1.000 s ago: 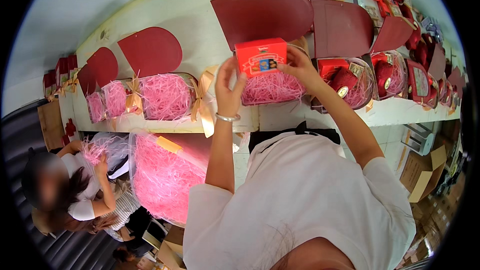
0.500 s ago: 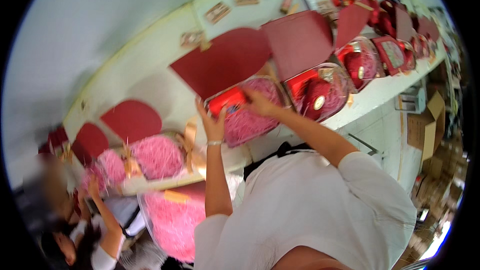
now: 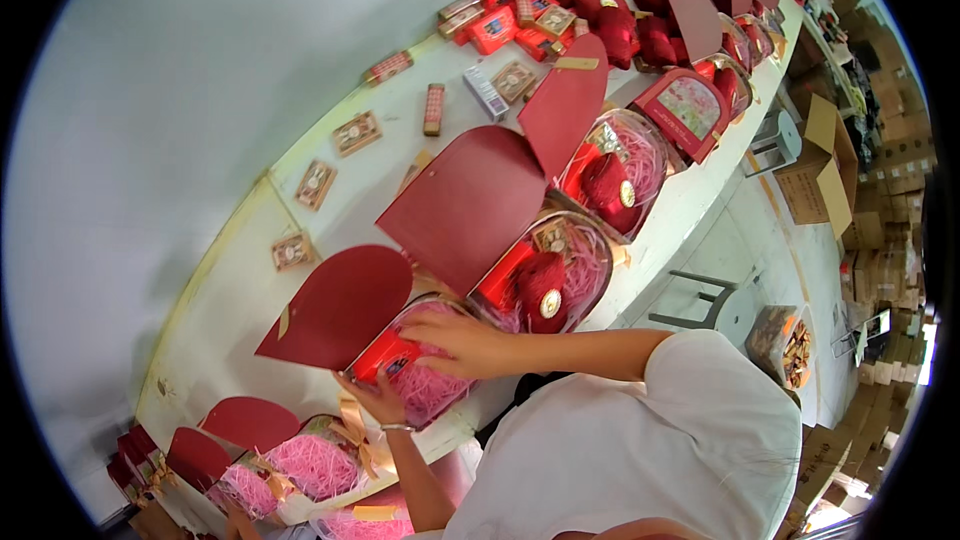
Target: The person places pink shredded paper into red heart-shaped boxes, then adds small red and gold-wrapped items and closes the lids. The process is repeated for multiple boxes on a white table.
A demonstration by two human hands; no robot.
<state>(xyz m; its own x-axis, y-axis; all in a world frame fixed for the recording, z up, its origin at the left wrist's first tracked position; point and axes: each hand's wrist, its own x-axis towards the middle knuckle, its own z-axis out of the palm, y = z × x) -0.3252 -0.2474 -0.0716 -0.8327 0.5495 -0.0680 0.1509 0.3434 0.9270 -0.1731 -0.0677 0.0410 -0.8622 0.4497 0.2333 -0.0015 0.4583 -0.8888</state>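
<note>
Head view: both hands at a gift box on the packing table

Head view checked. Right hand (image 3: 455, 342) laid palm-down, fingers spread and lightly curled, over pink paper shred (image 3: 432, 387) inside an open gift box (image 3: 405, 355); resting on the filling, no firm grasp visible. Left hand (image 3: 372, 402) cupped at the near edge of the same box, fingers partly curled against a small red carton (image 3: 385, 355); whether closed around it cannot be told. Carton seated in the box's left part, on the shred. Dark red lid (image 3: 340, 305) of the box raised and tilted back. Box placed at the near edge of the long white table (image 3: 230, 280). Just to the right, two similar open boxes already filled, each with a dark red pouch (image 3: 540, 290). Further along, small flat packets (image 3: 358, 132) scattered on the table. Cardboard cartons (image 3: 815, 175) on the floor to the right.
</note>
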